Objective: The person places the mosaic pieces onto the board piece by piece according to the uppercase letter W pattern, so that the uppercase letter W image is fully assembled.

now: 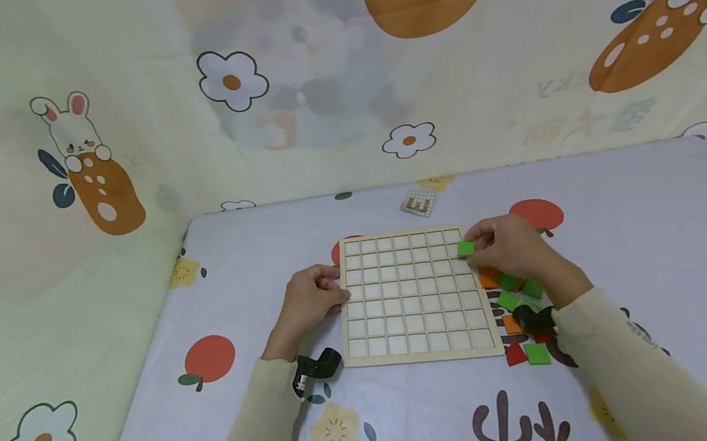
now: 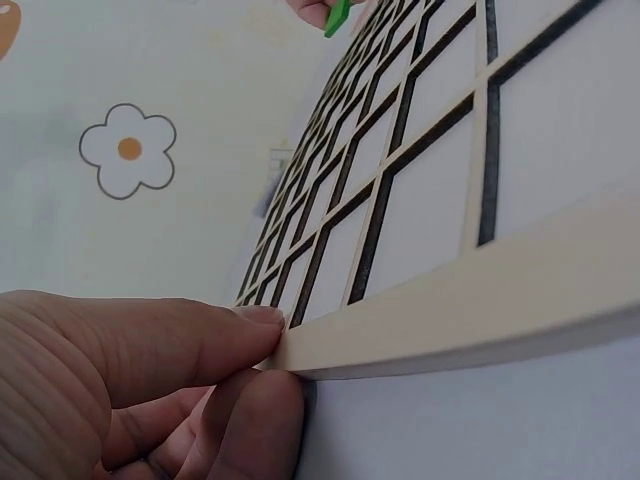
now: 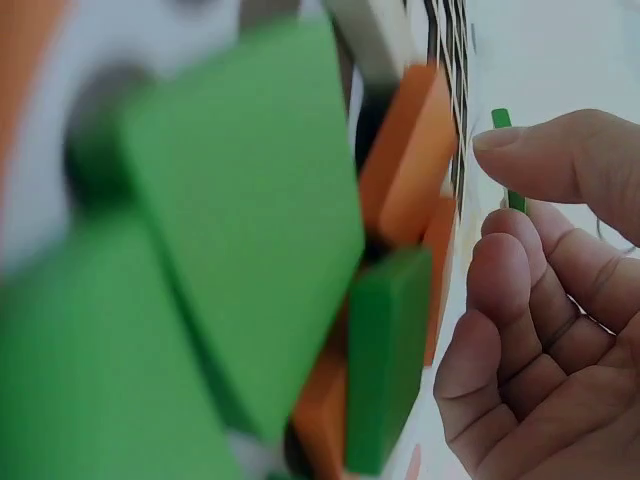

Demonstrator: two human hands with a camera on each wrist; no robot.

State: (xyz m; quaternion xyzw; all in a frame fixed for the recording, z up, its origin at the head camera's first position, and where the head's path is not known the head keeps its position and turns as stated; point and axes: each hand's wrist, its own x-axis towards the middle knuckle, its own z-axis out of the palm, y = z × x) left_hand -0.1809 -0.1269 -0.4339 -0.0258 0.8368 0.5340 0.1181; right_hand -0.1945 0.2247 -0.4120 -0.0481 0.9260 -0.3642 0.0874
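nearest on the patterned surface (image 1: 219,421), a red tile (image 1: 514,354) and a flat green tile (image 1: 538,354) lie just off the near right corner of the wooden board (image 1: 411,306). a little farther, along the board's right side, more green, orange and red pieces lie loose, an orange tile (image 1: 512,324) among them, some overlapping; the right arm covers part of this heap, so i cannot count what is left

the board lies flat, its near rows bare of tiles, and the rows beyond look the same: judging by that, the work is at its very start, no cell plainly filled. at the left edge, the left hand (image 1: 312,299) has its grip closed on the rim

farther up the opposite edge, the right hand (image 1: 507,246) has its grip clamped on one green piece (image 1: 466,248), thumb against fingers, over the rim and last column near the far end. whether that piece touches the board i cannot tell, so i would not count it as placed

beyond the far edge, apart from both hands, lies a small gridded card (image 1: 419,203) with a brownish shape; behind it hangs a printed cloth (image 1: 321,173)
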